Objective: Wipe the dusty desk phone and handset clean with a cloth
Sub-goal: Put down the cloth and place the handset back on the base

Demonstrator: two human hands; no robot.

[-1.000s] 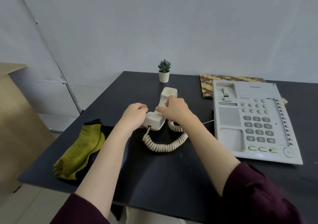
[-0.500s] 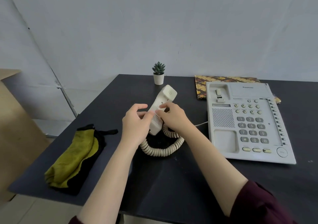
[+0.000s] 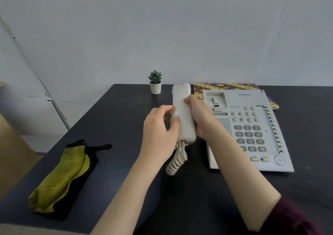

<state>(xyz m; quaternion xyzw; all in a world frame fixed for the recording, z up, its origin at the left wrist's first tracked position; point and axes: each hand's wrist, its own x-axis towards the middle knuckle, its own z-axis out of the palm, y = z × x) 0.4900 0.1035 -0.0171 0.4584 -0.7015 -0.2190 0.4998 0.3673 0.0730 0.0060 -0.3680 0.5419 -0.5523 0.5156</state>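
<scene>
Between both hands, handset (image 3: pixel 183 115) held upright: right hand (image 3: pixel 199 116) wraps its far side, left hand (image 3: pixel 160 126) pinches its near edge. Cloth (image 3: pixel 61 178) lies well left of left hand on surface (image 3: pixel 126 108).

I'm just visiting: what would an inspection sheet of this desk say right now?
Surface: dark desk, matte.
Job's things: handset lifted off the desk phone, back side up; yellow-and-black cloth lies crumpled at left, untouched.
Clutter: small potted succulent; patterned folder behind the phone.
Grips: right hand wraps the handset; left hand pinches its side.
Cables: coiled cord hangs from the handset's lower end.
Surroundings: plain pale wall; brown furniture at left.
</scene>
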